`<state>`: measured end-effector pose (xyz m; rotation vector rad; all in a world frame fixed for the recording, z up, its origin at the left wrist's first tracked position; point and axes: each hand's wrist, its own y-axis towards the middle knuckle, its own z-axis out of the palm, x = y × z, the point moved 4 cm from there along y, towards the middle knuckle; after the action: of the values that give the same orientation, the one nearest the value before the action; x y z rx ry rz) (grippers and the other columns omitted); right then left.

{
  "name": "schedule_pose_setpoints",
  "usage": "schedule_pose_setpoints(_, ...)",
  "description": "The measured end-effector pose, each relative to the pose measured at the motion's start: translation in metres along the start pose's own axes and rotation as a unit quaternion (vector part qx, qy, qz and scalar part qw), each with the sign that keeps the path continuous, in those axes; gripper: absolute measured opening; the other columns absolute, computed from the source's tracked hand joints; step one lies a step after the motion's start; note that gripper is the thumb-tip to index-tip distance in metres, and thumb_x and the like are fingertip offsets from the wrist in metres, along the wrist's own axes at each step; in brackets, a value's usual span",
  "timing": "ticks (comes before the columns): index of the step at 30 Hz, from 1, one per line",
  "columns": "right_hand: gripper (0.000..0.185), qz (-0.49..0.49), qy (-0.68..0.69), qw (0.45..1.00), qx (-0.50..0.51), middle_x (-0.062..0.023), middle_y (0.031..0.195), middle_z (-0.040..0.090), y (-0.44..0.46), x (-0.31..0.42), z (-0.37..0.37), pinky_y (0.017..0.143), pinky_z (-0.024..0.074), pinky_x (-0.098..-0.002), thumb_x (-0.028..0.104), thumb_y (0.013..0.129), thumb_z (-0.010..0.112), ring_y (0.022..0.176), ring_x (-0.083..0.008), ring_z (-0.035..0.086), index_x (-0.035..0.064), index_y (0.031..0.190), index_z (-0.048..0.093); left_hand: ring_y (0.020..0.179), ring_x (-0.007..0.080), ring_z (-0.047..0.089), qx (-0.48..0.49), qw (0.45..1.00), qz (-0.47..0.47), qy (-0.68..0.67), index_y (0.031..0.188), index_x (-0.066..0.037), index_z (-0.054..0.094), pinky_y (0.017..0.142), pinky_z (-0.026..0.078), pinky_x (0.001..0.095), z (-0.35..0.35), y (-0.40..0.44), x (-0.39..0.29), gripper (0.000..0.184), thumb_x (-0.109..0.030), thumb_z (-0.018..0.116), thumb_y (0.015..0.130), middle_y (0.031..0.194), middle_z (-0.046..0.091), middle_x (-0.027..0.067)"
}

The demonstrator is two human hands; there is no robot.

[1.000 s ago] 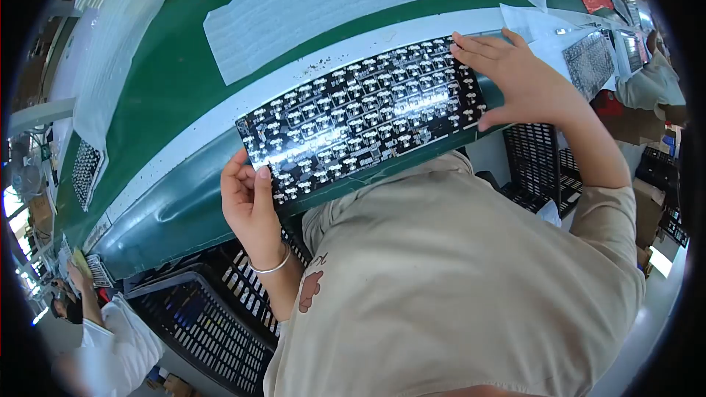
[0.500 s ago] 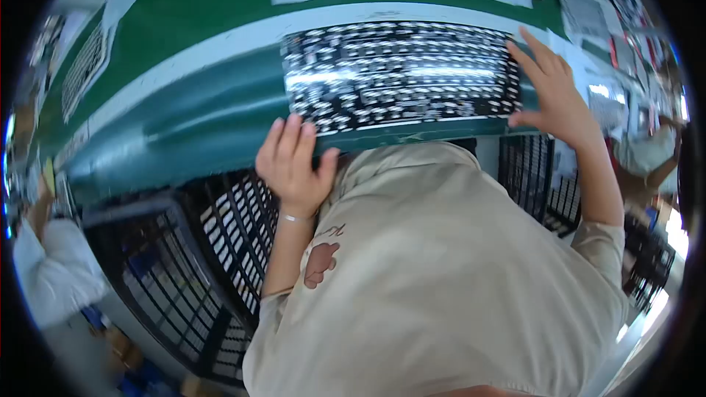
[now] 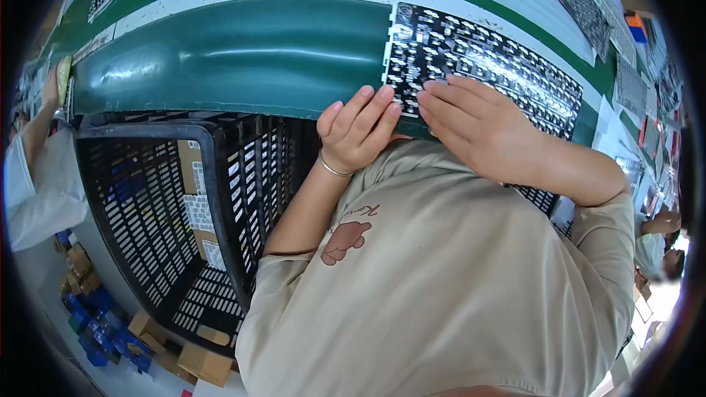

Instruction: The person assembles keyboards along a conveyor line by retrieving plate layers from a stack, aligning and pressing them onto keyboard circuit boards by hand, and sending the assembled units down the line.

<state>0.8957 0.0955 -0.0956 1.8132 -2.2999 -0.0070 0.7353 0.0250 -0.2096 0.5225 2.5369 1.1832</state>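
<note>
A black keyboard circuit board (image 3: 507, 66) with rows of small pale parts lies on the green mat (image 3: 243, 51) at the table's front edge. My left hand (image 3: 358, 131) is at the board's lower left corner, fingers stretched out, with the fingertips at its edge. Over the lower left part of the board is my right hand (image 3: 478, 121), its fingers straight and close together, covering some of the parts. Whether its fingertips press on the surface I cannot tell.
Below the table at left stands a black slatted crate (image 3: 213, 147) with boards inside. More boards (image 3: 566, 0) lie at the back right. A co-worker's arm (image 3: 37, 129) shows at far left, another person (image 3: 658, 239) at far right. Cardboard boxes (image 3: 206, 364) stand on the floor.
My right hand has gone from the board's right edge to its lower left part. My left hand stays by the lower left corner. The view has shifted, so the board appears farther right.
</note>
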Motion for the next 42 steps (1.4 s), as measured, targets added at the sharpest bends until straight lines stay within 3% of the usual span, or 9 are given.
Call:
schedule_pose_setpoints(8, 0.020, 0.009, 0.053, 0.998, -0.042, -0.0091, 0.107, 0.067, 0.010, -0.044, -0.016, 0.102, 0.0433, -0.0479, 0.013, 0.080, 0.076, 0.107, -0.0260, 0.062, 0.0064, 0.096, 0.067, 0.118, 0.0172, 0.059, 0.017, 0.996, -0.050, -0.067, 0.117, -0.020, 0.063, 0.106, 0.030, 0.0364, -0.010, 0.007, 0.002, 0.039, -0.049, 0.062, 0.091, 0.127, 0.067, 0.0000)
schedule_pose_setpoints(10, 0.024, 0.182, 0.064, 0.979, -0.064, -0.0108, 0.100, 0.065, 0.018, -0.072, -0.017, 0.093, 0.0459, -0.0423, 0.016, 0.081, 0.076, 0.100, -0.0306, 0.061, 0.0043, 0.097, 0.062, 0.117, 0.0183, 0.059, 0.015, 0.984, -0.101, -0.142, 0.119, -0.019, 0.063, 0.104, 0.032, 0.0373, -0.020, 0.018, -0.002, 0.042, -0.049, 0.066, 0.089, 0.128, 0.066, 0.0010)
schedule_pose_setpoints(14, 0.041, 0.365, 0.250, 0.894, 0.066, -0.0078, 0.087, 0.058, 0.025, -0.110, -0.011, 0.074, 0.0469, -0.0317, 0.024, 0.082, 0.078, 0.079, -0.0194, 0.057, 0.0017, 0.111, 0.061, 0.088, 0.0202, 0.060, 0.084, 0.975, -0.165, -0.124, 0.123, -0.007, 0.061, 0.087, 0.034, 0.0381, -0.029, 0.054, 0.000, 0.053, -0.038, 0.074, 0.083, 0.102, 0.068, 0.0034)
schedule_pose_setpoints(17, 0.041, 0.337, 0.387, 0.838, 0.186, -0.0025, 0.086, 0.056, 0.024, -0.133, -0.001, 0.075, 0.0444, -0.0287, 0.022, 0.081, 0.078, 0.080, -0.0143, 0.052, 0.0023, 0.113, 0.064, 0.077, 0.0222, 0.058, 0.088, 0.954, -0.261, -0.121, 0.127, -0.003, 0.060, 0.079, 0.037, 0.0389, -0.017, 0.089, 0.015, 0.055, -0.034, 0.075, 0.083, 0.083, 0.062, 0.0049)
schedule_pose_setpoints(19, 0.038, 0.291, 0.347, 0.882, 0.132, -0.0016, 0.087, 0.055, 0.029, -0.131, -0.013, 0.076, 0.0432, -0.0283, 0.023, 0.082, 0.078, 0.081, -0.0132, 0.050, 0.0022, 0.111, 0.065, 0.077, 0.0257, 0.061, 0.119, 0.952, -0.263, -0.099, 0.122, -0.003, 0.063, 0.077, 0.044, 0.0421, -0.005, 0.099, 0.026, 0.049, -0.030, 0.075, 0.084, 0.082, 0.064, 0.0084)
schedule_pose_setpoints(22, 0.031, 0.264, 0.361, 0.891, 0.074, -0.0008, 0.088, 0.055, 0.031, -0.125, -0.024, 0.076, 0.0412, -0.0277, 0.029, 0.090, 0.070, 0.084, -0.0112, 0.049, 0.0022, 0.107, 0.067, 0.085, 0.0314, 0.061, 0.170, 0.879, -0.333, -0.295, 0.114, -0.004, 0.066, 0.079, 0.044, 0.0438, 0.014, 0.098, 0.039, 0.040, -0.031, 0.071, 0.085, 0.091, 0.066, 0.0123)
schedule_pose_setpoints(30, 0.030, 0.289, 0.354, 0.889, 0.041, -0.0022, 0.075, 0.055, 0.031, -0.111, -0.027, 0.069, 0.0419, -0.0304, 0.029, 0.100, 0.056, 0.074, -0.0124, 0.049, 0.0004, 0.094, 0.063, 0.081, 0.0075, 0.059, 0.114, 0.622, -0.438, -0.639, 0.108, 0.001, 0.061, 0.073, 0.050, 0.0239, 0.033, 0.095, 0.036, 0.019, -0.001, 0.066, 0.090, 0.091, 0.066, 0.0021)
schedule_pose_setpoints(36, 0.030, 0.266, 0.304, 0.914, 0.030, -0.0064, 0.078, 0.059, 0.035, -0.108, -0.026, 0.071, 0.0433, -0.0337, 0.027, 0.101, 0.055, 0.075, -0.0151, 0.052, -0.0011, 0.094, 0.062, 0.082, 0.0060, 0.057, 0.128, 0.612, -0.438, -0.646, 0.110, 0.000, 0.058, 0.075, 0.047, 0.0218, 0.031, 0.094, 0.034, 0.018, 0.000, 0.062, 0.092, 0.093, 0.064, 0.0007)
schedule_pose_setpoints(42, 0.030, 0.273, 0.364, 0.890, 0.027, -0.0095, 0.086, 0.063, 0.024, -0.112, -0.016, 0.080, 0.0461, -0.0332, 0.028, 0.101, 0.054, 0.084, -0.0164, 0.056, -0.0004, 0.103, 0.064, 0.081, 0.0085, 0.057, 0.117, 0.694, -0.429, -0.567, 0.105, 0.000, 0.059, 0.075, 0.048, 0.0253, 0.031, 0.092, 0.029, 0.021, -0.007, 0.069, 0.088, 0.090, 0.065, 0.0025)
